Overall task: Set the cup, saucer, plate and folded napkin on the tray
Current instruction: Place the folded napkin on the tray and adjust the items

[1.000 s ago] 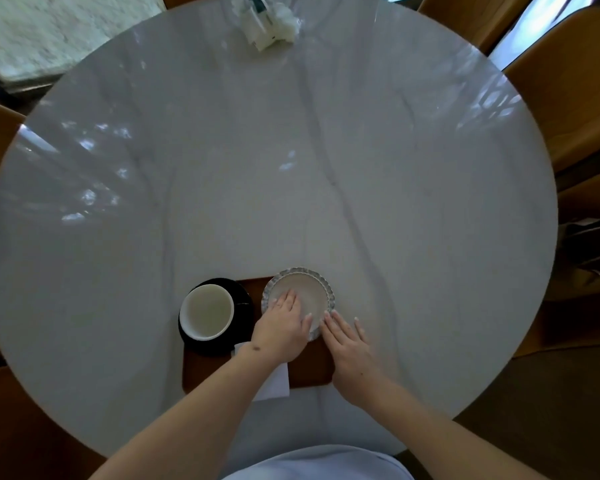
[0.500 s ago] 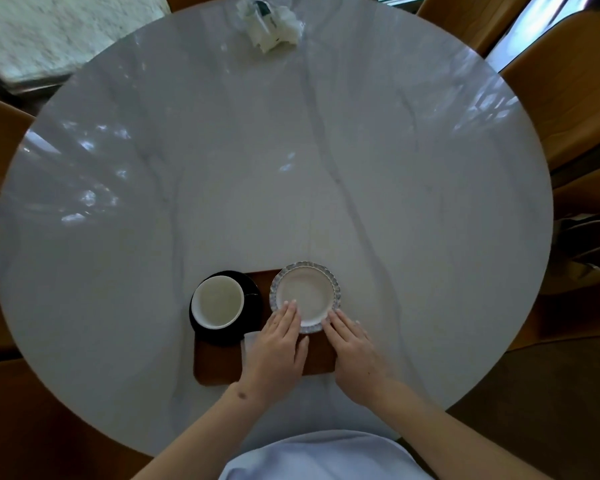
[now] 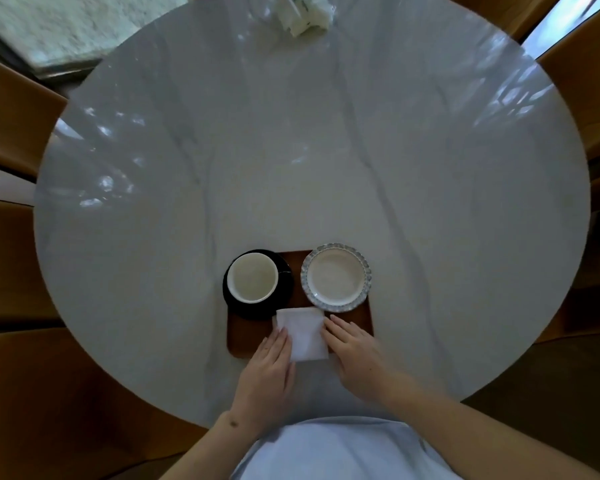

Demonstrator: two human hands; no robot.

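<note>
My fingers lie flat and together, my left hand (image 3: 269, 368) touching the folded napkin's (image 3: 303, 334) left edge, my right hand (image 3: 355, 348) its right edge, neither gripping. The white square napkin rests at the wooden tray's (image 3: 359, 322) six o'clock edge. Half a second ago my hands touched the plate (image 3: 336, 277); now it sits uncovered at two o'clock. The white cup (image 3: 253, 278) stands on its black saucer (image 3: 284, 271) at ten o'clock. Crumpled tissue (image 3: 305, 12) lies at the marble table's (image 3: 291, 133) twelve o'clock.

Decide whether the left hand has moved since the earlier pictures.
Yes. The left hand drew back from the plate toward the tray's near edge, beside the napkin.
</note>
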